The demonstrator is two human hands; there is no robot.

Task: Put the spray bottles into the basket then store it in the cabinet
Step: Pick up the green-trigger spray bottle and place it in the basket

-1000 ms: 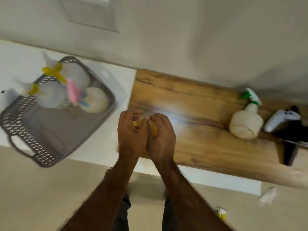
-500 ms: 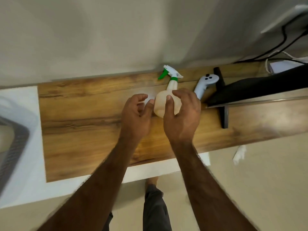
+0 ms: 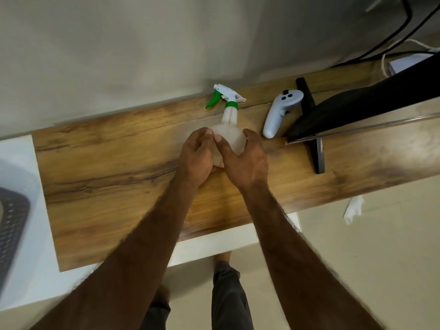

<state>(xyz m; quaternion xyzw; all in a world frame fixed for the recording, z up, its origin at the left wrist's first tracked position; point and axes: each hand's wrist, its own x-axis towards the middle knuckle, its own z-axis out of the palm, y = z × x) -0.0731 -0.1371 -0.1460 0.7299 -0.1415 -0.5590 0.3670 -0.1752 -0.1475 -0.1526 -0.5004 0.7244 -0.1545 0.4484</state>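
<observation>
A translucent white spray bottle with a green collar and green trigger lies on the wooden board, its nozzle pointing away from me. My left hand and my right hand wrap the round body from both sides, fingers curled on it. The grey perforated basket shows only as a corner at the left edge; its contents are out of frame.
A pale grey game controller lies just right of the bottle. A black monitor stand and dark screen with cables sit farther right. The white counter borders the board. A crumpled white paper lies on the floor.
The view has swung right from the basket to the green-trigger bottle. Both hands reached for it and have closed on its body; the left hand, apart half a second ago, now touches it.
</observation>
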